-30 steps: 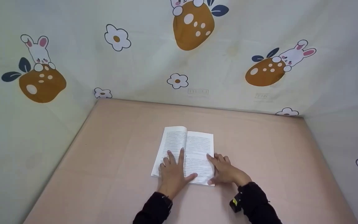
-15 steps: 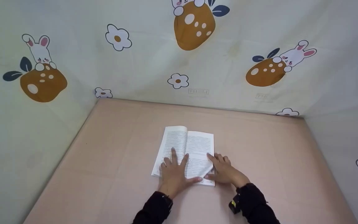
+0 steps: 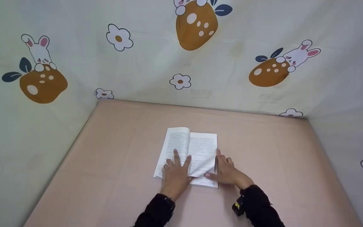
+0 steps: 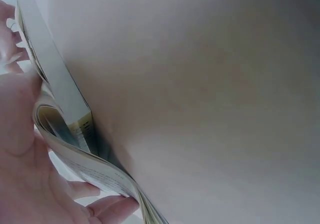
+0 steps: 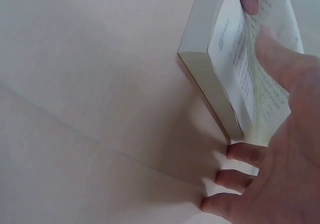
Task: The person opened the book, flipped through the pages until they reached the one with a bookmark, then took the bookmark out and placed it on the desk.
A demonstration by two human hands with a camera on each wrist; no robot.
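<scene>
A thick paperback book point(image 3: 202, 142) lies open on the pink tabletop, its printed pages facing up. My left hand point(image 3: 175, 176) rests on the left page with fingers spread, its thumb partly hidden by the raised lower corner of a right-hand page. That page point(image 3: 204, 165) curls up and toward the spine, baring the sheet below. At the book's right edge is my right hand point(image 3: 228, 171), index finger along the edge and thumb reaching in beside the raised page. In the right wrist view, the other fingertips point(image 5: 220, 201) of that hand touch the tabletop beside the book.
The pink tabletop point(image 3: 131, 132) spreads around the book. Pale curtains printed with rabbits and flowers point(image 3: 150, 63) stand along its back and sides. Dark sleeves point(image 3: 158, 209) cover both forearms, and a small black device point(image 3: 238, 206) sits at the right wrist.
The right page's lower corner has lifted and curled toward the spine. My left thumb moved right, then back left to the page's fold. My right index finger slid up the book's edge.
</scene>
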